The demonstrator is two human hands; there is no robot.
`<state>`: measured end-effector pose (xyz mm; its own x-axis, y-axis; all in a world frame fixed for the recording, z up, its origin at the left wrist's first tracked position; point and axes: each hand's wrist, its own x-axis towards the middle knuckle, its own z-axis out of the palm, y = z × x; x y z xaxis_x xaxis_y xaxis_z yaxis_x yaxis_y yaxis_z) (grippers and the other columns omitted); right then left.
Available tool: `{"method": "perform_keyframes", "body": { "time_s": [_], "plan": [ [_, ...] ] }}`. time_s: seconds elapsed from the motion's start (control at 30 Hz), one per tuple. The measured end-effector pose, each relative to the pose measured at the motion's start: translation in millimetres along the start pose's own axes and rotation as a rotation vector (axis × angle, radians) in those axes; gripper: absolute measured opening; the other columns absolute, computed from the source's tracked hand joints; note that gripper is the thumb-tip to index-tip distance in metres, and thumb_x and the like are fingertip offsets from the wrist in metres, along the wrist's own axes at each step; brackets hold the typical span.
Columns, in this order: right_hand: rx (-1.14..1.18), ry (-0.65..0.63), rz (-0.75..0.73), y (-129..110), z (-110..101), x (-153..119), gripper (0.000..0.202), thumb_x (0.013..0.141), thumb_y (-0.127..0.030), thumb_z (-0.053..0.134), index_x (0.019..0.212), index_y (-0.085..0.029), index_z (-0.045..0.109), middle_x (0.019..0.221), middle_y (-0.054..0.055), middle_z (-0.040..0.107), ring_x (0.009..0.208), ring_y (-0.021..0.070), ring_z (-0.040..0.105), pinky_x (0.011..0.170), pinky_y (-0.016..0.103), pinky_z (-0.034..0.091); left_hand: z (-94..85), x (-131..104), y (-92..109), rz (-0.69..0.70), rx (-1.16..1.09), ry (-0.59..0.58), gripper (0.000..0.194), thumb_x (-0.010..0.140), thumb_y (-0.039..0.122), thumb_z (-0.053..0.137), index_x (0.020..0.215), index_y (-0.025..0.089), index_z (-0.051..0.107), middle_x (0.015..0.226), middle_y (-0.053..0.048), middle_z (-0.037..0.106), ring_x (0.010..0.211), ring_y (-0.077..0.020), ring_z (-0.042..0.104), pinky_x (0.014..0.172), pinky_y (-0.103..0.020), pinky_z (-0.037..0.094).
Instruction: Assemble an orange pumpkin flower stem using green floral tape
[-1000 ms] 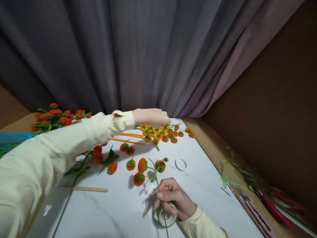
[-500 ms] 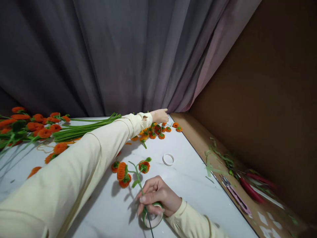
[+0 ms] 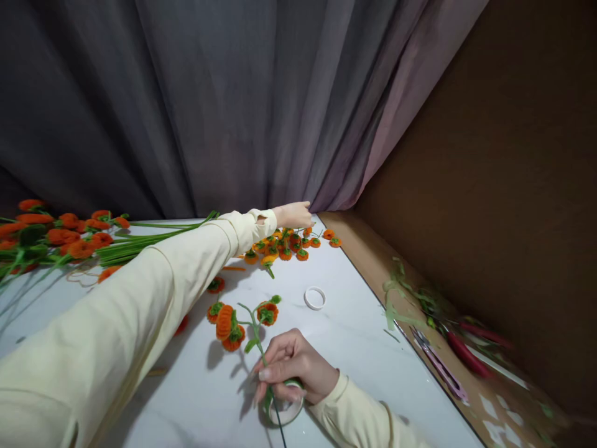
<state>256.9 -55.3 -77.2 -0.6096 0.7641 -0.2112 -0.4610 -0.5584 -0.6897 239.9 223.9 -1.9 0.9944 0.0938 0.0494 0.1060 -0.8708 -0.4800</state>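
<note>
My right hand pinches the green stem of a stemmed flower sprig between thumb and fingers. Orange fluffy heads and small green leaves branch from its upper end. A roll of green tape hangs at the lower fingers of that hand, beside the stem. My left arm stretches across the table, with my left hand over the far edge of a cluster of small orange and yellow flower heads. Its fingers point downward and are mostly hidden, so their grip does not show.
At far left lie orange flowers and a bundle of green stems. A white ring rests mid-table. Along the right brown strip are a pink cutter, red-handled pliers and green scraps. A grey curtain hangs behind.
The view has shifted slightly, moving the scene a little left. My left hand stays over the far flower cluster, and my right hand keeps its hold on the stem.
</note>
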Motion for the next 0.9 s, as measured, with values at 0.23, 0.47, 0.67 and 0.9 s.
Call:
{"method": "perform_keyframes", "body": {
  "time_s": [0.23,0.47,0.67,0.9],
  "plan": [
    [0.018,-0.017,-0.013,0,0,0,0.01,0.058,-0.013,0.076,0.065,-0.008,0.07,0.063,0.011,0.071,0.023,0.0025,0.037,0.022,0.015,0.013,-17.3,3,-16,-0.074,-0.037,-0.021,0.024,0.074,0.0,0.054,0.084,0.017,0.068,0.08,-0.009,0.071,0.077,-0.0163,0.063,0.075,-0.028,0.027],
    [0.006,-0.026,-0.016,-2,1,-1,0.013,0.058,-0.014,0.077,0.067,-0.006,0.07,0.063,0.012,0.071,0.024,0.0026,0.037,0.023,0.016,0.013,-9.7,8,-1,-0.177,-0.058,-0.095,0.012,0.072,0.006,0.058,0.069,0.012,0.068,0.078,-0.013,0.07,0.071,-0.0188,0.063,0.078,-0.032,0.031],
    [0.009,-0.039,-0.016,-1,-1,0,0.013,0.058,-0.015,0.077,0.067,-0.007,0.071,0.063,0.01,0.072,0.024,0.0023,0.037,0.023,0.016,0.014,7.4,9,2,-0.111,-0.056,-0.136,0.01,0.084,0.015,0.056,0.08,0.012,0.065,0.089,-0.008,0.068,0.089,-0.0188,0.061,0.091,-0.039,0.038],
    [0.003,-0.023,-0.008,0,-1,-1,0.012,0.058,-0.013,0.076,0.067,-0.007,0.071,0.062,0.009,0.071,0.024,0.0027,0.038,0.022,0.016,0.012,22.8,2,8,-0.105,-0.121,-0.146,0.024,0.09,0.032,0.053,0.106,0.014,0.058,0.106,-0.007,0.06,0.092,-0.0179,0.06,0.082,-0.039,0.05]
  ]
}}
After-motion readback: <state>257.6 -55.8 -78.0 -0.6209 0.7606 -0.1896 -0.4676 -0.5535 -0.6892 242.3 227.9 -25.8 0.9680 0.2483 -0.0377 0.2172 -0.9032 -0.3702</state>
